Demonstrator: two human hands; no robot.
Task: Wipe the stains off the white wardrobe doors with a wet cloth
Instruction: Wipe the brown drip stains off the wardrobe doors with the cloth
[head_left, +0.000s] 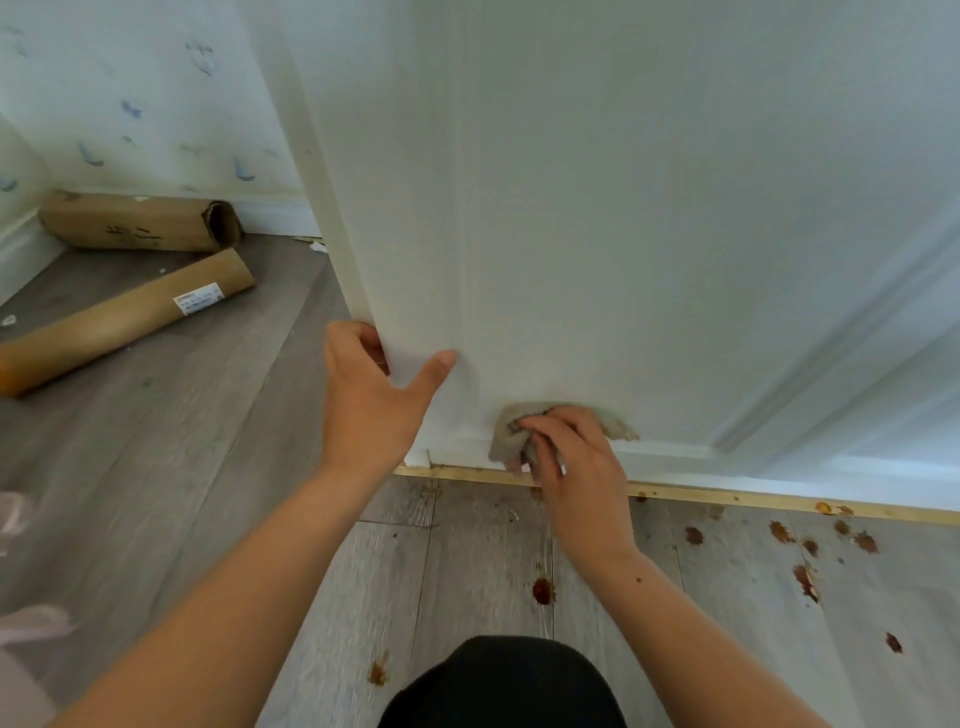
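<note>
The white wardrobe door (597, 208) fills the upper middle of the view and stands ajar. My left hand (371, 400) grips its lower left edge, fingers curled behind the edge and thumb on the front face. My right hand (576, 467) presses a crumpled beige cloth (511, 434) against the bottom of the door, just above the floor. No stains show on the door face around the cloth.
Brown-red splatters (543, 591) dot the grey plank floor below the door and to the right. A wooden strip (727, 496) runs along the wardrobe base. Two cardboard tubes (130, 322) lie on the floor at left, near the wallpapered wall. My dark-clad knee (504, 686) is at bottom centre.
</note>
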